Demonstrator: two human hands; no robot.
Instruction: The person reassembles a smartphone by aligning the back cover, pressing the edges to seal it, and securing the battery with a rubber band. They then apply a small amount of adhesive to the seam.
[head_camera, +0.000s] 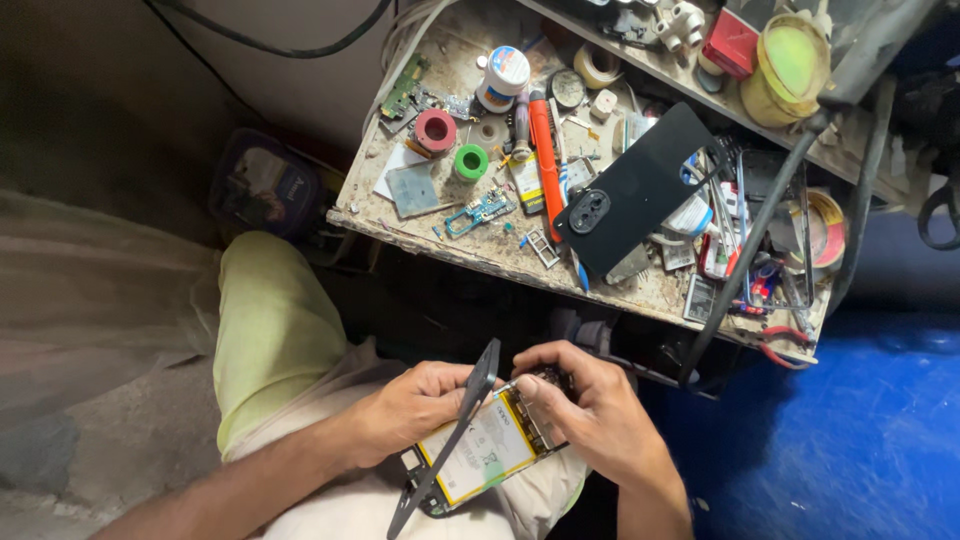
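Note:
An opened smartphone (480, 455) rests over my lap, its yellow-edged white battery and circuit board showing. A thin dark panel (455, 430) stands on edge along the phone's left side. My left hand (415, 405) grips the phone and that panel from the left. My right hand (590, 405) holds the phone's upper end, thumb and fingertips pressing on the board near the top.
A cluttered wooden workbench (400, 215) stands ahead. On it lie a black phone back cover (640, 185), an orange-handled tool (545, 160), pink (435, 130) and green (470, 162) tape rolls, small circuit boards, tweezers and pliers. A blue floor (860, 440) is at the right.

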